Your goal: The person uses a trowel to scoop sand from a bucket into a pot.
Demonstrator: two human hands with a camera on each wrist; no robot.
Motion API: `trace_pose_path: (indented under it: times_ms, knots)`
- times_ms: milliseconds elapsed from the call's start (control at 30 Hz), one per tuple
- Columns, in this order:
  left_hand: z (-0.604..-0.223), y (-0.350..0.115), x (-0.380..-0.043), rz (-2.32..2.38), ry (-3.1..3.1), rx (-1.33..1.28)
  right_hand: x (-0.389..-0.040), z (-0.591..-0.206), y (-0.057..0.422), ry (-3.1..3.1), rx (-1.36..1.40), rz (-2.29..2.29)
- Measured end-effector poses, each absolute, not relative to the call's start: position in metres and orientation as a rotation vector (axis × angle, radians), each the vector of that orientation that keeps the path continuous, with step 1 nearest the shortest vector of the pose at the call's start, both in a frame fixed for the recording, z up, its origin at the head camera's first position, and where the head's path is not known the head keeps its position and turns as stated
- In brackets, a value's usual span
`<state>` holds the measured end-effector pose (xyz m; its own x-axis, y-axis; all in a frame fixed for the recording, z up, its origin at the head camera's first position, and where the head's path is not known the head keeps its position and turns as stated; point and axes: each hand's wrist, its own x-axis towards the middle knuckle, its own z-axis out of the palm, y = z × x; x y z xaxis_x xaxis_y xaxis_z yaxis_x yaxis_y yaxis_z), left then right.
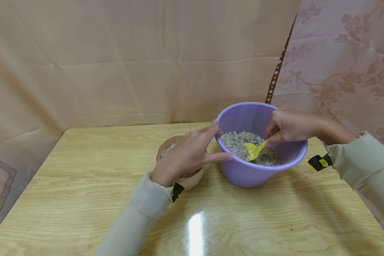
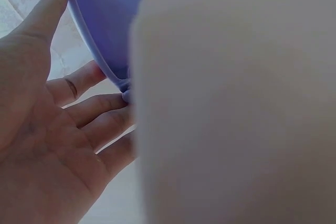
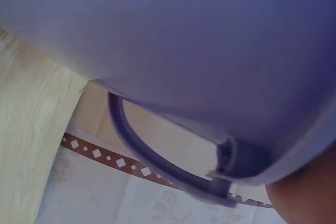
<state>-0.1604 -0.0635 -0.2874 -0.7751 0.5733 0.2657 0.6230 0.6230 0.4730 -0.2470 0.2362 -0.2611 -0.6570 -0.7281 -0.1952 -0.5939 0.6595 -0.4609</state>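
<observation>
A purple bucket (image 1: 249, 174) holds a bed of pale, speckled gravel (image 1: 240, 142) in the head view. My right hand (image 1: 291, 126) reaches over its far right rim and grips the handle of a small yellow shovel (image 1: 253, 151), whose blade lies against the gravel. At the bucket's left rim is my left hand (image 1: 192, 147), thumb and fingers spread, fingertips touching the rim. Under that hand and wrist stands a peach-coloured pot (image 1: 195, 181), partly hidden, with similar gravel inside. The left wrist view shows the fingers (image 2: 92, 108) nearly straight beside the purple rim (image 2: 86, 40).
Both containers stand on a light wood-grain table (image 1: 99, 170). Behind it hangs a beige curtain (image 1: 131, 64), with a floral cloth (image 1: 345, 64) at the right. On the bucket's outside, a purple carrying handle (image 3: 152, 153) hangs in the right wrist view.
</observation>
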Motion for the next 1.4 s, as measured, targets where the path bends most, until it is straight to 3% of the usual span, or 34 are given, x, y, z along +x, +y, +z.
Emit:
trace_pose_path:
  times_ms: [1400]
  knots:
    - [-0.2909, -0.064, -0.1618, -0.829, -2.716, -1.037, -0.248, -0.2704, 0.2424, 2.467, -1.019, -0.761]
